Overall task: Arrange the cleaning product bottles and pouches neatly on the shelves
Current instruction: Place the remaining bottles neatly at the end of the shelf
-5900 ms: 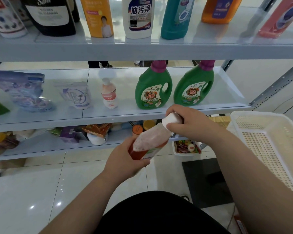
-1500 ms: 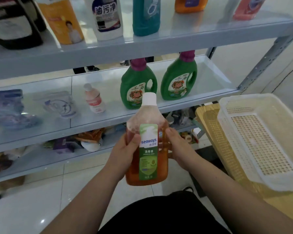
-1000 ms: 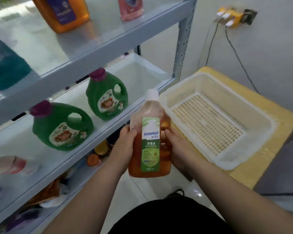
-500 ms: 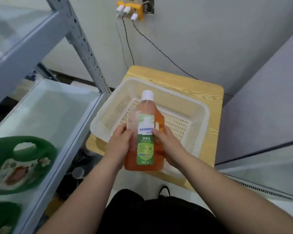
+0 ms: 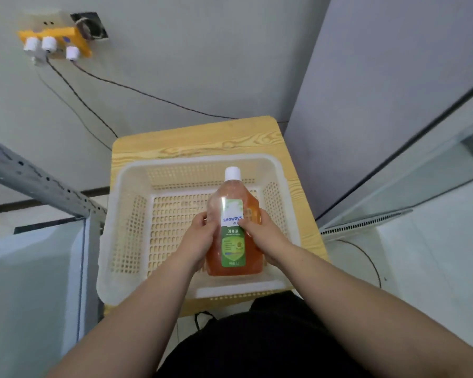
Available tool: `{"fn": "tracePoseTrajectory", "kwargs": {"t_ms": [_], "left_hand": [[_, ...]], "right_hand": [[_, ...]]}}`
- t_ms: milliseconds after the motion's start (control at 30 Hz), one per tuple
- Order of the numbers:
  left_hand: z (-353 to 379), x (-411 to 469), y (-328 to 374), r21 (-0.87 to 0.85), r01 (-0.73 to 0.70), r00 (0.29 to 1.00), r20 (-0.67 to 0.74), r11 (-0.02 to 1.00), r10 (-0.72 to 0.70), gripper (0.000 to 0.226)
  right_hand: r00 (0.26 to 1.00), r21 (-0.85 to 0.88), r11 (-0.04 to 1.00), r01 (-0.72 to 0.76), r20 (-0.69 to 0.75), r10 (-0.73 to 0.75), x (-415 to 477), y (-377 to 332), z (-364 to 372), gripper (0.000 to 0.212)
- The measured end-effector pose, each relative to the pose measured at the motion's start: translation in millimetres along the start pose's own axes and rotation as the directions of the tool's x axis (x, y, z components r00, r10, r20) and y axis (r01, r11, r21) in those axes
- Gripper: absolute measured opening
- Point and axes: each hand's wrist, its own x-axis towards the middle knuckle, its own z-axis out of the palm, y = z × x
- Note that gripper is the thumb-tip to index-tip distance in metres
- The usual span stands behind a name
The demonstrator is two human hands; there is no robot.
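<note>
- Head view: left hand [image 5: 200, 241] and right hand [image 5: 262, 236] grip orange bottle [image 5: 234, 233], fingers curled around its sides.
- Bottle upright above white basket [image 5: 126, 227] on table [image 5: 197, 137].

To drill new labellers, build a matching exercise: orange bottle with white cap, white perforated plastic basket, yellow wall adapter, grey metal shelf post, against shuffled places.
1. orange plastic bottle with white cap
2. white perforated plastic basket
3. yellow wall adapter
4. grey metal shelf post

a. on the pale wooden table
b. on the wall, upper left
c. gripped by left hand and right hand
d. slanting at left edge

Pairs: 1-c, 2-a, 3-b, 4-d
</note>
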Motion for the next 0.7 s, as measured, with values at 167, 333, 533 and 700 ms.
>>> {"fn": "tracePoseTrajectory", "kwargs": {"t_ms": [167, 333, 533, 700], "left_hand": [[8, 14, -14, 0.048, 0.105, 0.987, 0.118, 0.993, -0.110, 0.053], [19, 17, -21, -0.033, 0.188, 0.977, 0.114, 0.982, -0.183, 0.049], [39, 24, -20, -0.181, 0.228, 0.973, 0.063, 0.957, -0.220, 0.049], [54, 34, -12, -0.142, 0.173, 0.985, 0.019, 0.975, -0.172, 0.041]], "right_hand": [[0.998, -0.108, 0.994, -0.023, -0.058, 0.017, 15, 21, -7, 0.085], [1.000, -0.234, 0.972, -0.015, -0.007, 0.014, 20, 14, -17, 0.079], [0.996, -0.424, 0.905, 0.032, 0.084, 0.005, 35, -13, -36, 0.071], [0.997, -0.560, 0.828, 0.037, 0.074, 0.006, 50, -26, -45, 0.065]]}}
